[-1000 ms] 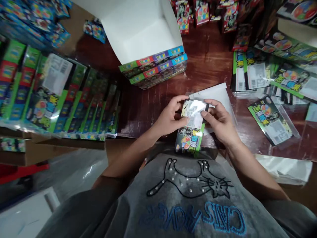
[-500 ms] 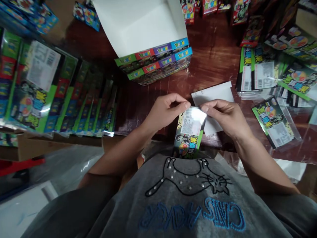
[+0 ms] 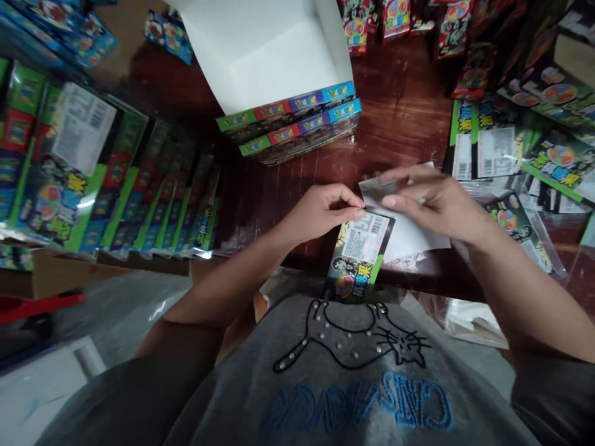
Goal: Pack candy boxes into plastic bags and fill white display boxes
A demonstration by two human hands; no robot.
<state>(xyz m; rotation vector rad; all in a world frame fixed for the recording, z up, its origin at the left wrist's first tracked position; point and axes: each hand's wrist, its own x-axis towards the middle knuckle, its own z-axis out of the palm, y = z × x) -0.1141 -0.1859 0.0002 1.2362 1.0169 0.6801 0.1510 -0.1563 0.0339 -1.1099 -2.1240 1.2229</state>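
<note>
- Wooden table (image 3: 400, 105), bagged packs (image 3: 139, 192) stacked left, loose ones (image 3: 502, 148) right.
- Left hand (image 3: 320, 214) pinches one pack (image 3: 360, 254) by its top corner.
- Right hand (image 3: 432, 198) blurry over a white sheet (image 3: 411, 238), grip unclear.

Packet (image 3: 359, 263): flat, printed black and green with a coloured disc low down and a white barcode label on the upper half. It stands on end at the table edge, leaning slightly right, its top corner pinched by the left hand (image 3: 320, 210).

White sheet (image 3: 411, 238): lies flat just behind the Packet, apparently touching it; far edge blurred.
</note>
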